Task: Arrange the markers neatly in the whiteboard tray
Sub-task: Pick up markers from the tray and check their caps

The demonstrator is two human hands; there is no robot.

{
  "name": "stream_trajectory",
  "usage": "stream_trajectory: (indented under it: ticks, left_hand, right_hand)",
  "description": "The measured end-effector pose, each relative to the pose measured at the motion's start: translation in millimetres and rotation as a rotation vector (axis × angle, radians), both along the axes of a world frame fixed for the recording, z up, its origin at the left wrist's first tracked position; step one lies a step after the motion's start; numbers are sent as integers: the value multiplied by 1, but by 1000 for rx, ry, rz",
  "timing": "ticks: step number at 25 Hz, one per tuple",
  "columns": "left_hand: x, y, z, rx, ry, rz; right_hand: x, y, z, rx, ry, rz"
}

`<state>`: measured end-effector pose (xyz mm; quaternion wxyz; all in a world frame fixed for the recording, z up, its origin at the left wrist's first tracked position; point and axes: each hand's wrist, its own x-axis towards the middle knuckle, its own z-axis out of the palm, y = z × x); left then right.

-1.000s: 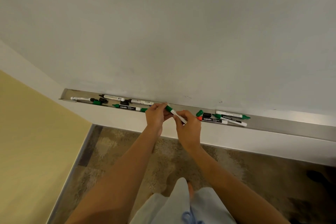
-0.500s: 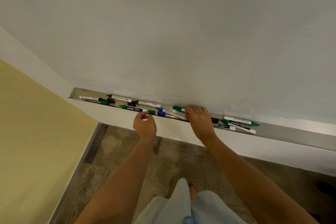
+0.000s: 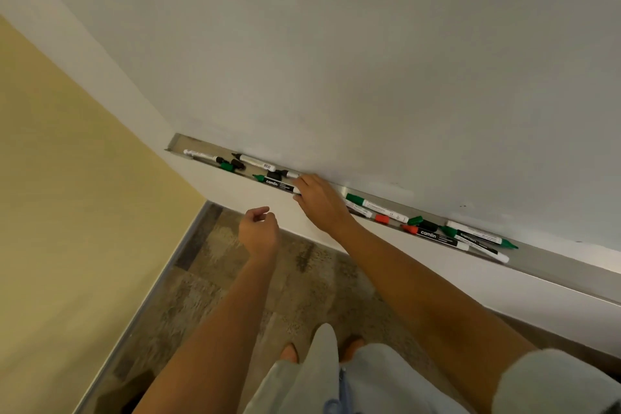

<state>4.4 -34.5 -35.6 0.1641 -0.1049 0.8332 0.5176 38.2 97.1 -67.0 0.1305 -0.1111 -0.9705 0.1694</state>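
Your right hand point(image 3: 317, 202) is already down in the tray point(image 3: 554, 257), fingers flat & close together on the right end of the black camlin marker point(image 3: 274, 183), can't tell if it's actually pinched tho. That marker runs along the tray, green cap pointing left, so imo the next move is a slide left along its own axis. Left hand point(image 3: 258, 232) hangs loosely curled w/ nothing in it, nearer you, below the tray edge. The other markers point(image 3: 437, 232) lie jumbled to the right.

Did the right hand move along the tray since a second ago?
Yes. The right hand went left along the tray. It was beside the red-capped marker; now it rests on the black camlin marker nearer the tray's left end.
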Motion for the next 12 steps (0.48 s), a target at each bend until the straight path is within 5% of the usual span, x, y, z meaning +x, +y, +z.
stream_trajectory:
  ticks: [6,12]
  left_hand:
    - [-11,-21,4,35,44,38]
    - [-8,-23,0,15,53,-4]
  right_hand:
    - [-42,-13,-6,40,-148,-73]
    - [-40,-21,-7,-31,-92,-186]
